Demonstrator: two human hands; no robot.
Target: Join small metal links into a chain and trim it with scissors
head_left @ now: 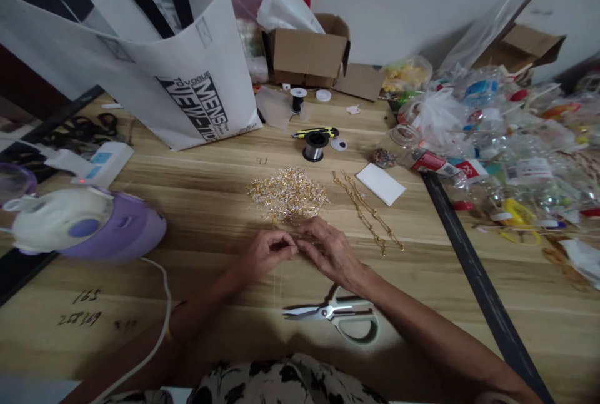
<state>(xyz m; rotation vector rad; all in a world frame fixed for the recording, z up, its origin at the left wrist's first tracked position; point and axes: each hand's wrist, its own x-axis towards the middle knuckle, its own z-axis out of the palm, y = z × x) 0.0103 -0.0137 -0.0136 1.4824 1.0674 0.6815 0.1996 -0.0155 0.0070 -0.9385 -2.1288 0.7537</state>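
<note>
Cloth with dark flowers (285, 382) is nearest, by the near edge of the table (201, 185). Just past it lie the scissors (328, 311), long side running left to right, tips to the left and handles by the right arm. Next come the two hands, side by side near the middle of the table. On the left hand (274, 254), thumb and finger bend in toward each other; the right hand (334, 249) does much the same, and the tips of both hands come close together. I can't tell if they pinch some thin bit, because it would be too small to see. Right past the fingers, toward the far edge, sits the pile of gold and silver bits (288, 191). It is longer from left to right than from near to far. Its near side comes right up by the right fingers, so the right hand looks closer to it than the left. Gold chain (374, 212) lies in two lines to the right of the pile, slanting from far left to near right. Beside it is a white card (380, 184). Farther back stands a wire spool (314, 147), then a yellow cutter (307, 132), and then an open box (307, 50) toward the far edge.
</note>
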